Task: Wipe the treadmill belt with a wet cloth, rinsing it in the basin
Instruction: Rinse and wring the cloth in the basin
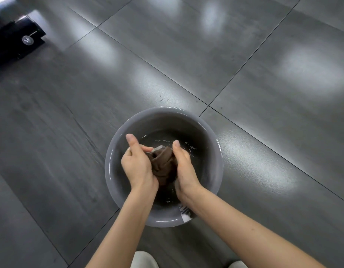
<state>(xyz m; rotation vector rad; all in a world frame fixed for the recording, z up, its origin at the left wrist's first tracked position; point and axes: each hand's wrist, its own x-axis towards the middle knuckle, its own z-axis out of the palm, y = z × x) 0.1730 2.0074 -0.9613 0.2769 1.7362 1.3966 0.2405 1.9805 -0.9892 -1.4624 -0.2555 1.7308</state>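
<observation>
A round grey basin [211,147] with a little water stands on the floor in front of me. Over it I hold a bunched brown cloth [163,165] between both hands. My left hand [137,165] grips its left side with the thumb raised. My right hand [184,167] presses and grips its right side. The cloth's lower part is hidden between my palms. The black end of the treadmill [18,41] shows at the top left, well away from the basin.
The floor is dark grey glossy tile with light reflections. A few water drops [163,99] lie just beyond the basin. A white label [185,213] sits on the basin's near rim. My light shoes [144,260] show at the bottom edge.
</observation>
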